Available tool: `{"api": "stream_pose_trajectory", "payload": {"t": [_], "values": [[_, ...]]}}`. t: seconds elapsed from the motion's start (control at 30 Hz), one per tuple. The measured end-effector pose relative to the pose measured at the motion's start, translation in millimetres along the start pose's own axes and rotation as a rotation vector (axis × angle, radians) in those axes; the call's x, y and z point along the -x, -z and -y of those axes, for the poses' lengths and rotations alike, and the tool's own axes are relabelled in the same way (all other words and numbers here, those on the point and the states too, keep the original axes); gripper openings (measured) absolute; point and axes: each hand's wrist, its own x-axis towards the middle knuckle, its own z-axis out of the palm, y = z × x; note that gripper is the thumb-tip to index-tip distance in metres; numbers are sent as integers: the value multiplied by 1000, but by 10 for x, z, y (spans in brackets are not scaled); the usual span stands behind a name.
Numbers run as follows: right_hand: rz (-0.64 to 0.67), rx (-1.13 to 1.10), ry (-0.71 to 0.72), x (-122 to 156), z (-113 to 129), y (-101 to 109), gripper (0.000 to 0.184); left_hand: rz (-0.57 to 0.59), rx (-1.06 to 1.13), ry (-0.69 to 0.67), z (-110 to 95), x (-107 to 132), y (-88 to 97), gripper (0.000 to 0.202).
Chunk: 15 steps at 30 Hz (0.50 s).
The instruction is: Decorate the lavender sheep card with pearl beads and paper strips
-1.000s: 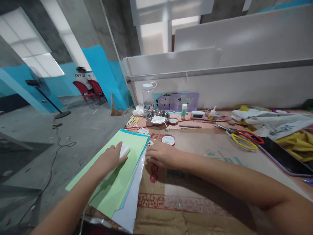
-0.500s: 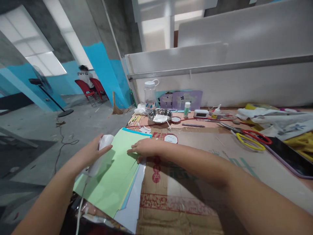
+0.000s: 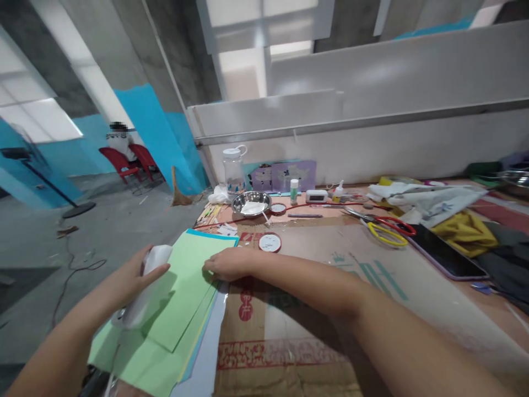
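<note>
My left hand (image 3: 134, 281) is wrapped round a white, elongated device (image 3: 140, 303) with a white cord at its lower end. I cannot make out its exact kind. It is over the left side of a stack of coloured paper, whose green sheets (image 3: 136, 361) lie uppermost. My right hand (image 3: 229, 264) reaches across to the stack's right edge, fingers bent together on the top green sheet (image 3: 188, 298). That sheet lies askew over the other green paper. Blue, yellow and white edges show beneath.
Printed cardboard (image 3: 243, 364) covers the tabletop. Behind stand a steel bowl (image 3: 237, 205), a clear bottle (image 3: 234, 171) and a glue stick (image 3: 293, 191). Scissors (image 3: 388, 234) and a phone (image 3: 446, 253) lie to the right. A person (image 3: 119, 142) sits far left.
The view has swung right. The top green sheet has shifted so its lower edge now shows apart from the paper below. My right fingers have drawn together on its edge; my left hand keeps the device.
</note>
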Motion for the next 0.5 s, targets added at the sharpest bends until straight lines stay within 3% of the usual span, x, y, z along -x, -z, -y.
{"api": "stream_pose_trajectory", "payload": {"t": [0.13,0.23,0.33,0.5], "values": [[9,46,41,-34,29,-8,37,6,49,-25,117,-137,-117,83],[-14,164,90,-50,66,-38,20,30,72,-38,176,-196,-187,83],[-41,213,126,-54,108,-35,16,43,52,-24,147,-168,-181,83],[-170,252,225,220,176,225,31,47,-78,-37,45,-156,-234,86]]}}
